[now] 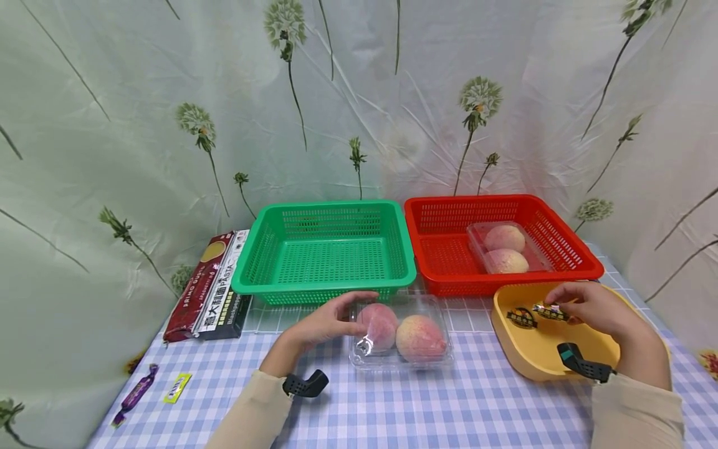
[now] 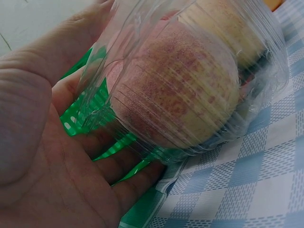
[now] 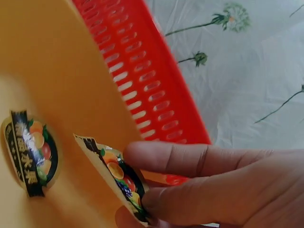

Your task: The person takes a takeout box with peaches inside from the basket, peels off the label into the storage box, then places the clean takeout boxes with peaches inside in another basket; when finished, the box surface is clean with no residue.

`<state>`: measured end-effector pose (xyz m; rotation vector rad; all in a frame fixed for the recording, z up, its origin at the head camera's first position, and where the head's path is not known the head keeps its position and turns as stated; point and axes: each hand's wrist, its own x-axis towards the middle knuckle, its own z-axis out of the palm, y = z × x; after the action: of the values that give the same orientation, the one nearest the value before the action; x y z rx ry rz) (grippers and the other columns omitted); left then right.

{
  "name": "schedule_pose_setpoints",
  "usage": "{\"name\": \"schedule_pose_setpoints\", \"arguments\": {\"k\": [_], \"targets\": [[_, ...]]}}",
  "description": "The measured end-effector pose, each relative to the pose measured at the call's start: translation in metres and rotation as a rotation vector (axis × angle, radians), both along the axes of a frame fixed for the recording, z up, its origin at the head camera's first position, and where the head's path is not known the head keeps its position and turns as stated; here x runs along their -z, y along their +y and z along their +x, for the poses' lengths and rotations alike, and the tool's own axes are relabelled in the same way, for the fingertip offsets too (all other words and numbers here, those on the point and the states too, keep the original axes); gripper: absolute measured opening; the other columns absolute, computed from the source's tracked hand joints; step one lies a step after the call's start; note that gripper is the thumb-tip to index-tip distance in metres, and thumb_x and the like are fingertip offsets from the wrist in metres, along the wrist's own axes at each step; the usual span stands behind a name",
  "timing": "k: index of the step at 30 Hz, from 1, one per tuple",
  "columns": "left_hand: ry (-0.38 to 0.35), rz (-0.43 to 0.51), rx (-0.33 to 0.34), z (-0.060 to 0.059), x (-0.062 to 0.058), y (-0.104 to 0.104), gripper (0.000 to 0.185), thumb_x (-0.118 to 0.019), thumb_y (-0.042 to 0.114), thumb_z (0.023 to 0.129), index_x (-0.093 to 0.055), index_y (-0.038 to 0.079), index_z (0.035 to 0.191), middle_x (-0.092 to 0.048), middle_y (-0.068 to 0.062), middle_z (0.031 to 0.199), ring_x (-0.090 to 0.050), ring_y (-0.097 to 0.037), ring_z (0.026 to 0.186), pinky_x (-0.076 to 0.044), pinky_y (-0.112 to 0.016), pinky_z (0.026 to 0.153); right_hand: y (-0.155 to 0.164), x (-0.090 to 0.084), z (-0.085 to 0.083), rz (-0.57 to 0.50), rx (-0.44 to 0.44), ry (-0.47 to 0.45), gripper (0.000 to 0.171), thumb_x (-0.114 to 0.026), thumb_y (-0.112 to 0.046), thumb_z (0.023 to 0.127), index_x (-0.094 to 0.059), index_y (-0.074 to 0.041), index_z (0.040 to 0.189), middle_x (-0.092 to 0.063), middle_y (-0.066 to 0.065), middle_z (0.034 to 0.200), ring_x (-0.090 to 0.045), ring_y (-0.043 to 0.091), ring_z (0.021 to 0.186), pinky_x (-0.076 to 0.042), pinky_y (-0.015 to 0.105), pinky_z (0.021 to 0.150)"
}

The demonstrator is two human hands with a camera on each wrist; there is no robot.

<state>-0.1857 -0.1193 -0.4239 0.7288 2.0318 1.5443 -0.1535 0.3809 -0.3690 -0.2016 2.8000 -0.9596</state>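
At the middle of the table is a clear plastic box (image 1: pixel 402 368) with two peaches (image 1: pixel 422 338) in it. My left hand (image 1: pixel 331 319) holds the box by its left end, thumb on the near side and fingers on the far side. In the left wrist view the palm (image 2: pixel 61 175) faces the plastic. Over a yellow tray (image 1: pixel 521 362), my right hand (image 1: pixel 597 305) pinches a fruit sticker (image 3: pixel 121 178) between thumb and fingers. Another fruit sticker (image 3: pixel 32 154), dark with printed fruit, lies in the tray to its left.
Behind stand a green basket (image 1: pixel 331 288) and a red basket (image 1: pixel 505 284); the red one holds another box of peaches (image 1: pixel 507 249). Pasta packages (image 1: pixel 204 287) lie at left, with a purple-wrapped candy (image 1: pixel 134 396) and a yellow packet (image 1: pixel 177 388) nearer.
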Motion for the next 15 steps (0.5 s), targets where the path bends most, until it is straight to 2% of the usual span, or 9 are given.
{"name": "schedule_pose_setpoints", "arguments": {"k": [3, 9, 15], "targets": [[0.007, 0.005, 0.007, 0.000, -0.001, 0.000, 0.067, -0.073, 0.020, 0.090, -0.043, 0.017, 0.151, -0.041, -0.002, 0.157, -0.046, -0.016, 0.131, -0.045, -0.030, 0.102, 0.004, 0.004, -0.002, 0.004, 0.013, -0.016, 0.019, -0.054, 0.006, 0.092, -0.068, 0.007, 0.105, -0.069, 0.020, 0.104, -0.061, 0.015, 0.086, -0.058, 0.030, 0.067], [0.011, 0.009, 0.009, 0.001, -0.002, 0.000, 0.067, -0.072, 0.019, 0.091, -0.043, 0.017, 0.151, -0.041, -0.002, 0.157, -0.045, -0.016, 0.132, -0.044, -0.031, 0.103, 0.011, 0.011, -0.004, 0.025, 0.035, -0.028, 0.020, -0.055, 0.006, 0.092, -0.067, 0.011, 0.107, -0.068, 0.023, 0.103, -0.064, 0.026, 0.091, -0.061, 0.035, 0.069], [0.004, 0.009, 0.006, 0.001, -0.002, 0.001, 0.067, -0.073, 0.020, 0.090, -0.044, 0.017, 0.150, -0.041, -0.002, 0.157, -0.044, -0.017, 0.134, -0.044, -0.030, 0.104, 0.013, 0.015, -0.005, 0.042, 0.037, -0.032, 0.023, -0.056, 0.004, 0.091, -0.066, 0.011, 0.110, -0.068, 0.026, 0.106, -0.064, 0.025, 0.089, -0.060, 0.032, 0.067]]}}
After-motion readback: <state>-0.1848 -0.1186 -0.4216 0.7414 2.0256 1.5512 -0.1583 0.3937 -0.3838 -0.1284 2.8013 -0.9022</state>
